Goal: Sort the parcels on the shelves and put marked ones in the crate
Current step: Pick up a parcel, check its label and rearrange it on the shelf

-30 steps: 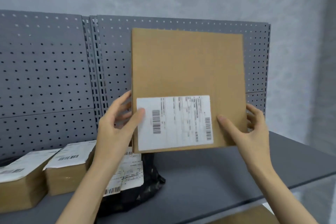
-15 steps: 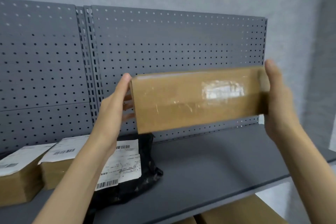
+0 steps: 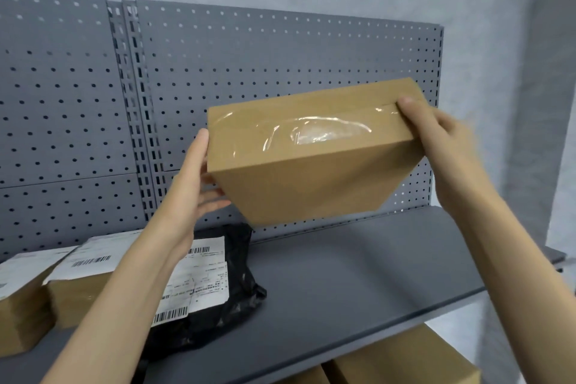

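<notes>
Two hands hold one cardboard box (image 3: 311,159) in the air above the grey shelf (image 3: 358,284), in front of the pegboard back panel (image 3: 249,56); box tilted, taped narrow side up and toward the camera, plain broad face below it; no label visible on the faces shown. Left hand (image 3: 187,193): thumb straight up along the box's left edge, fingers spread behind and under it. Right hand (image 3: 442,146): fingers curled over the box's upper right corner, gripping it. On the shelf at left: black poly mailer (image 3: 224,299) with white barcode labels, lying flat; two smaller labelled brown parcels (image 3: 71,284) just beside it, partly hidden by the left forearm. Below the shelf: more brown cartons (image 3: 411,362), partly in view.
</notes>
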The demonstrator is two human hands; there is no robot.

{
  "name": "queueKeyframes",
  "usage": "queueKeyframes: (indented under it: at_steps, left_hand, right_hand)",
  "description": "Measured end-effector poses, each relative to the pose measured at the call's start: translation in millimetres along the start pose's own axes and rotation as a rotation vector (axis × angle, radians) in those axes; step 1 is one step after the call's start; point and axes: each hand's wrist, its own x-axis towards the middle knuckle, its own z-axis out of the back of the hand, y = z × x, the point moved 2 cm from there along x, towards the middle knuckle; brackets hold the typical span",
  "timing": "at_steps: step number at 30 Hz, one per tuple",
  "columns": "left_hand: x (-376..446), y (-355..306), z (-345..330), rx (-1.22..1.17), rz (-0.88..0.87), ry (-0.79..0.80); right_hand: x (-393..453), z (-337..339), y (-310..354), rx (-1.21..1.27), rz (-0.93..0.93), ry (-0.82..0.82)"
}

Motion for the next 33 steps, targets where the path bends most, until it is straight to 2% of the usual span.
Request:
queueKeyframes:
  at_steps: [4,7,12,17,21,27,30,33]
  left_hand:
    - [4.0,15.9,-3.0,-0.113,0.085,-0.003]
    - [9.6,31.7,2.0,-0.249,0.155,0.011]
    - [10.3,56.3,7.7,-0.398,0.251,0.045]
    - [5.8,69.4,9.4,-0.457,0.300,-0.005]
    - [0.5,62.4,4.5,-0.336,0.284,0.033]
    - [-13.9,37.6,-11.7,0.060,0.189,0.145]
    - [-21.0,32.3,-19.9,0.137,0.159,0.156]
    - [-26.1,39.2,-19.4,0.169,0.179,0.169]
  right_hand:
    - [-23.2,-15.2,-7.3,-0.048,0.031,-0.025]
    - [-51.8,-24.7,-12.2,-0.063,0.118,-0.076]
    - [-84.0,-37.9,-21.8,-0.229,0.298,-0.151]
    - [-84.1,-41.3,-35.3,-0.213,0.269,-0.101]
    - [-64.1,-21.6,-50.4,-0.062,0.156,-0.077]
    - [-15.9,17.2,-81.2,0.179,-0.040,-0.034]
    - [-9.0,23.5,-99.5,0.198,-0.126,0.021]
    - [-16.7,27.5,-113.4,0.161,-0.128,0.091]
